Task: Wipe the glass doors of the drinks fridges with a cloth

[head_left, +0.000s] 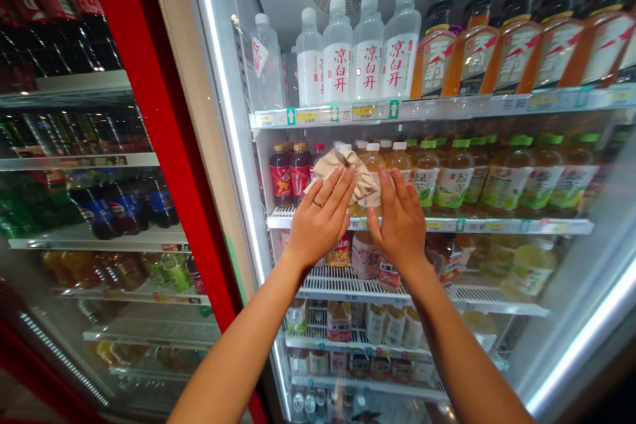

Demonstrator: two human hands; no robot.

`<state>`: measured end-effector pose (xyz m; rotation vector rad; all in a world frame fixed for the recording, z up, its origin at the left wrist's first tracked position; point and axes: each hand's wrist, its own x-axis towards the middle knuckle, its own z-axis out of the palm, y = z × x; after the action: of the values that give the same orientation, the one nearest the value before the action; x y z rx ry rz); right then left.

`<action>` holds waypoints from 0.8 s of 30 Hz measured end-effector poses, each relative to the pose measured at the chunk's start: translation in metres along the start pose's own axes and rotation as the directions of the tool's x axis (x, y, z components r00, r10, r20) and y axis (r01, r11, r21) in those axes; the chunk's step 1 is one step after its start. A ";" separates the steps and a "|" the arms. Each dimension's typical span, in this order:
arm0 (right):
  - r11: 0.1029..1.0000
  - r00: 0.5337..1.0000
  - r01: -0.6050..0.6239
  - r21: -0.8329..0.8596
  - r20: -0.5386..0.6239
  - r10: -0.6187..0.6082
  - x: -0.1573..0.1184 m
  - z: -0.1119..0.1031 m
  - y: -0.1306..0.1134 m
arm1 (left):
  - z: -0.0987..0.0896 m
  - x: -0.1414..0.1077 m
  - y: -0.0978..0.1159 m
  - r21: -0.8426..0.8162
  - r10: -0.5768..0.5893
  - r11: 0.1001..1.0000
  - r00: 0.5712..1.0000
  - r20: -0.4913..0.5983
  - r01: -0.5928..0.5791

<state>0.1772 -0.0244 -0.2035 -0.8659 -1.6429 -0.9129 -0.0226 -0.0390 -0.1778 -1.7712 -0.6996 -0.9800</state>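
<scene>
My left hand [320, 212] is raised in front of a lit drinks cooler, its fingers straight and pressed over a crumpled beige cloth [366, 180]. A ring shows on one of its fingers. Close by on the right, my right hand [401, 228] has its fingers stretched and its thumb apart, with the fingertips by the cloth's right edge. Whether it touches the cloth I cannot tell. Both palms face the cooler, as if flat on a clear pane. Behind the cloth stand bottles with white caps, partly hidden. Green-capped tea bottles [454, 172] are on the same shelf.
Clear water bottles [368, 53] and amber bottles [517, 46] fill the top shelf [437, 106]. Lower wire shelves [497, 288] carry more drinks. To the left, a red frame [163, 146] borders a second cooler with cola bottles [124, 202]. Light strips [223, 99] run along the edges.
</scene>
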 end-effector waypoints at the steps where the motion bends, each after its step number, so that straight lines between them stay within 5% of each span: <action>1: 1.000 1.000 0.001 -0.013 -0.004 -0.001 -0.001 0.002 0.000 | 0.001 0.001 0.002 0.015 -0.005 1.000 1.000 0.006 0.005; 6: 0.999 1.000 0.012 0.048 -0.012 -0.011 -0.003 0.005 0.002 | 0.002 0.006 -0.001 0.036 -0.033 0.999 0.997 0.075 0.030; 11: 0.998 0.998 -0.015 0.060 0.063 0.012 -0.003 0.003 0.001 | 0.004 -0.013 0.008 0.062 -0.191 0.979 0.981 -0.011 0.192; 19: 1.000 0.998 0.018 0.016 0.056 -0.019 -0.003 0.004 -0.001 | 0.012 -0.007 0.015 0.064 -0.146 0.987 0.989 -0.013 0.147; 24: 0.999 0.997 0.008 0.036 0.075 -0.011 -0.004 0.003 0.000 | 0.010 -0.011 0.011 0.062 -0.324 0.943 0.945 -0.049 0.326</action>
<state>0.1766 -0.0226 -0.2081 -0.8778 -1.7247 -0.8641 -0.0159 -0.0340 -0.1945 -1.6009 -1.0121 -1.1910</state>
